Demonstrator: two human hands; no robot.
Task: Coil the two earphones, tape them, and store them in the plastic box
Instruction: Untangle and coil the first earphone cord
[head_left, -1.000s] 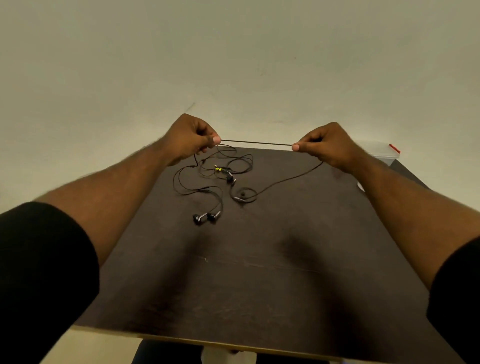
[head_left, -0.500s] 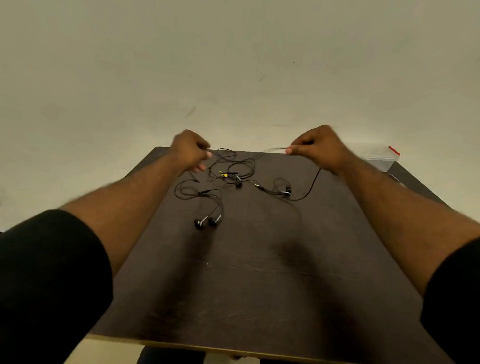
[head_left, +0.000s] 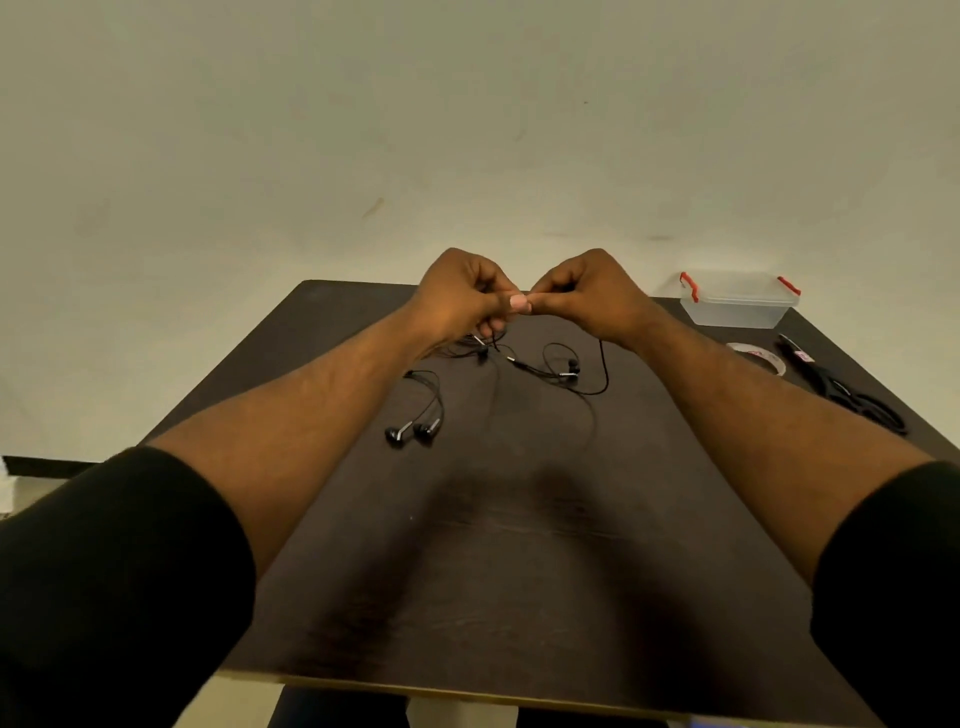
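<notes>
Both my left hand (head_left: 460, 301) and right hand (head_left: 592, 296) pinch the thin black earphone cable (head_left: 597, 382); the slack could snag the other tangled black earphones (head_left: 415, 428).

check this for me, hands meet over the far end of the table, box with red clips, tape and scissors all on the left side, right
Not quite: the box, tape and scissors sit on the right side, as the head view shows. The left hand and right hand do meet over the table's far end.

Left hand (head_left: 464, 299) and right hand (head_left: 587, 296) pinching earphone cable (head_left: 602, 371), thumbs touching, above table (head_left: 519, 571)
</notes>
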